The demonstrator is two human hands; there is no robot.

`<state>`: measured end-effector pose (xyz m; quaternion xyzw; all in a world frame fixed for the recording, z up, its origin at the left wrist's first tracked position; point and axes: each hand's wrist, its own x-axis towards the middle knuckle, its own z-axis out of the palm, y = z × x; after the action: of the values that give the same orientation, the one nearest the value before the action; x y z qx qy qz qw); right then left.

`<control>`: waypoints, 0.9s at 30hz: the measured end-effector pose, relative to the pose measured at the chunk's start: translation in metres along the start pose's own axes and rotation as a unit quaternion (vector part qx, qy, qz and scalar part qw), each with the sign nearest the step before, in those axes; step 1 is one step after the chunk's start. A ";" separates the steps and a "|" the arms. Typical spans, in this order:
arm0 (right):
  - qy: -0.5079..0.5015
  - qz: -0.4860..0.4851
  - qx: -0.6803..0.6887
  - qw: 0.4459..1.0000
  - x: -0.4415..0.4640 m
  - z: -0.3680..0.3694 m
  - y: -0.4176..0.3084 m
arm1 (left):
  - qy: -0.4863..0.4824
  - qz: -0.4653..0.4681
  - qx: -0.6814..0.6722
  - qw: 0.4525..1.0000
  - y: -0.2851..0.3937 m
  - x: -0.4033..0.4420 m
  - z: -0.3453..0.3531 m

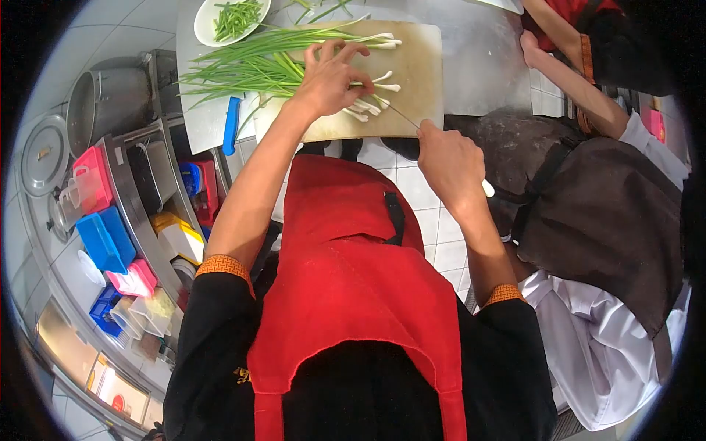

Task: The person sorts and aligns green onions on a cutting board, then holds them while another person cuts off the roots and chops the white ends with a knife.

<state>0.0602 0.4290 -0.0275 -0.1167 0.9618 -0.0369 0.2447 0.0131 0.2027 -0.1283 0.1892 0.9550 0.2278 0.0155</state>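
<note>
Long green spring onions (250,72) with white bulbs lie on a pale cutting board (421,70), their bulbs toward the right. My left hand (334,79) rests over the lower bunch, fingers bent and spread, near the stems. In my right hand (450,162) is a knife with a white handle (488,188); its thin blade (401,115) points up and left toward the bulbs at the board's lower part. A white bowl (208,26) of cut green pieces (235,19) stands at the upper left.
A blue-handled tool (232,125) lies at the metal table's left edge. Shelves with coloured containers (107,239) and a large pot (110,106) are on the left. A co-worker in a brown apron (610,220) stands close on the right; another person's arm (555,22) is at the upper right.
</note>
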 end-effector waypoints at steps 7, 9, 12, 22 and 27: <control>-0.031 0.024 0.038 0.999 -0.001 0.033 0.000 | 0.008 0.001 -0.021 1.000 -0.002 0.000 0.003; -0.013 0.028 0.068 0.997 0.000 0.058 0.007 | 0.008 -0.003 -0.017 1.000 -0.003 0.000 0.002; 0.025 0.008 0.083 0.996 0.006 0.093 0.022 | 0.003 0.004 -0.007 1.000 -0.001 -0.001 0.000; 0.040 0.036 0.167 0.984 -0.048 0.109 0.035 | -0.011 0.017 -0.011 1.000 0.002 0.000 -0.006; 0.065 0.040 0.243 0.967 -0.068 0.096 0.033 | 0.084 0.000 -0.032 0.996 0.006 0.025 -0.006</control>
<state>0.1575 0.4760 -0.0848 -0.0122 0.9418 -0.2673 0.2036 -0.0090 0.2143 -0.1185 0.1689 0.9451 0.2736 -0.0586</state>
